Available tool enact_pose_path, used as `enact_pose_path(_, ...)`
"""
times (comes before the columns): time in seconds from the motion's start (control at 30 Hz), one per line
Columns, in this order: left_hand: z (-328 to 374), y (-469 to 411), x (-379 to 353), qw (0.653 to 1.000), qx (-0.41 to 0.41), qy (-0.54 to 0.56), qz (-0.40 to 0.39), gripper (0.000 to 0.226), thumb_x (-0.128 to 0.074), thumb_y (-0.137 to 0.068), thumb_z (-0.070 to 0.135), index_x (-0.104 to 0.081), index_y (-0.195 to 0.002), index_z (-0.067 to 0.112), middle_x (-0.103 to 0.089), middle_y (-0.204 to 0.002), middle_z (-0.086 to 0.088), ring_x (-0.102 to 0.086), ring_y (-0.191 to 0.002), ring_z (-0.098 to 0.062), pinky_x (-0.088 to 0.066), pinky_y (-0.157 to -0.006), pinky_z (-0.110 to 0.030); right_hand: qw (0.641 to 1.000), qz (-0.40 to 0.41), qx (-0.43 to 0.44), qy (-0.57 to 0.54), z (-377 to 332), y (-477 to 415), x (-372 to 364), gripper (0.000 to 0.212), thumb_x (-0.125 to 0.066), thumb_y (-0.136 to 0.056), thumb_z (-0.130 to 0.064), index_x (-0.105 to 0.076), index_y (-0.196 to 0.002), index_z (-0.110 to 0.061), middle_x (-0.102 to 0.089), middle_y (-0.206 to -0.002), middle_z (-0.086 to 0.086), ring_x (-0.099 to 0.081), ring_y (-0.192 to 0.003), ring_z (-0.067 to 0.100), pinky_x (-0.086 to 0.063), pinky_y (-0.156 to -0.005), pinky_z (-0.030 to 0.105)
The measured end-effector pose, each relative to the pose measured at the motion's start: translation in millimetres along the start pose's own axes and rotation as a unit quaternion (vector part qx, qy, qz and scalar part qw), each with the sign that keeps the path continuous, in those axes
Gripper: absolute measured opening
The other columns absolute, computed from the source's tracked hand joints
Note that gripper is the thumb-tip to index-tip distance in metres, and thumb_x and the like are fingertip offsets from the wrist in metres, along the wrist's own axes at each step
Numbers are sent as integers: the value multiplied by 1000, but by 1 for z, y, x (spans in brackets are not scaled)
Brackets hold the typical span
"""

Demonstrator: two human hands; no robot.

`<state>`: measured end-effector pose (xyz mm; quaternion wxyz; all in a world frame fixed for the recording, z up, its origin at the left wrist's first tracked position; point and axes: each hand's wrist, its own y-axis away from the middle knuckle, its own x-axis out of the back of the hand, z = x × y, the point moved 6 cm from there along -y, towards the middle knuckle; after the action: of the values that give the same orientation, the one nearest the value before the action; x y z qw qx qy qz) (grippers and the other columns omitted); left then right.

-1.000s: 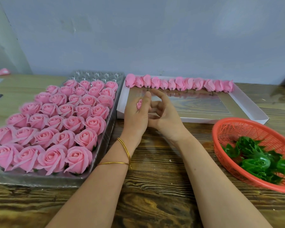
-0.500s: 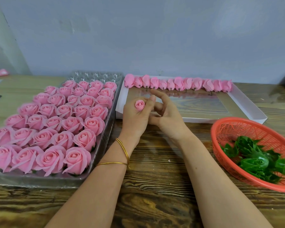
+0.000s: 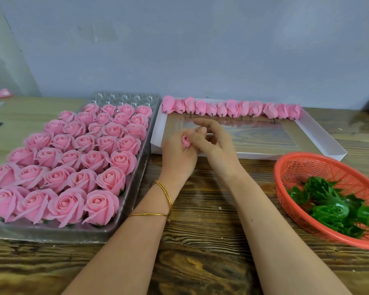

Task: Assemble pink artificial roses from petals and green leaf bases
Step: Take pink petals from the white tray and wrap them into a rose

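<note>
Left hand (image 3: pixel 177 160) grips bud (image 3: pixel 186 141); basket (image 3: pixel 328 173) holds leaf bases (image 3: pixel 328 209).

Pink rosebud (image 3: pixel 186 141) between both hands (image 3: pixel 179 160)

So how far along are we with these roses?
Done: finished roses fill the clear tray except its back cups. In hand: left hand grips one rosebud, right hand touching it. Left: a row of buds in the white box, leaf bases in the red basket.
</note>
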<state>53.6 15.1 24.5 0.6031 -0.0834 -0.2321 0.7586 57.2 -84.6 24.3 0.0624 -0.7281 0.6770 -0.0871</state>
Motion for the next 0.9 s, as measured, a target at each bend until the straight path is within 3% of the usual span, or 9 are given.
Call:
enact_pose_path(0.1,-4,0,-1,1000,-4,10,-2,38,-62,-94,24,-54,-58,34,-61,-57,25,-56,-57,9,-38,-52,-4,1000,-2,-1,16,2,0,1,37,-73,-85,-24,-62,-119,-15,-65,-102,-1,-59,-95,11,-55,-86,33)
enact_pose_path(0.27,-9,0,-2,1000,-6,19,-2,38,-62,-94,24,-53,-58,33,-59,-57,22,-53,-57,6,-38,-54,-7,1000,-5,7,20,1,0,2,31,-76,-77,-26,-66,-106,-22,-66,-89,-11,-60,-88,0,-54,-89,32)
enact_pose_path(0.4,-9,0,-3,1000,-14,2,-11,37,-60,-95,26,-52,-60,35,-57,-56,25,-51,-56,7,-36,-52,-6,1000,-4,5,29,0,1,1,35,-72,-71,-31,-68,-103,-19,-67,-88,-9,-60,-86,1,-53,-91,36)
enact_pose_path(0.53,-8,1,-4,1000,-15,-5,-14,37,-60,-95,24,-52,-60,33,-56,-54,24,-51,-55,7,-36,-52,-6,999,-5,5,41,-2,0,1,26,-74,-82,-16,-69,-107,-9,-66,-88,-3,-59,-88,8,-52,-93,42)
enact_pose_path(0.67,-4,1,-2,1000,-6,9,-10,31,-59,-96,22,-58,-67,33,-62,-60,24,-57,-62,8,-40,-56,-5,998,0,4,59,-6,-1,3,22,-72,-86,-12,-69,-106,-3,-68,-90,7,-61,-87,13,-54,-85,35)
enact_pose_path(0.77,-5,1,-1,1000,13,27,-5,26,-56,-97,24,-64,-73,26,-65,-65,11,-61,-65,-2,-47,-58,-16,998,7,5,65,-15,0,5,16,-69,-90,-17,-70,-101,-5,-70,-90,10,-63,-86,16,-56,-79,29)
enact_pose_path(0.9,-6,0,2,999,19,17,19,47,-55,-98,28,-48,-58,4,-44,-53,-13,-40,-53,-14,-33,-51,-27,995,56,35,70,-36,-1,20,8,-66,-92,-17,-70,-86,-13,-68,-78,-1,-61,-78,13,-53,-86,40)
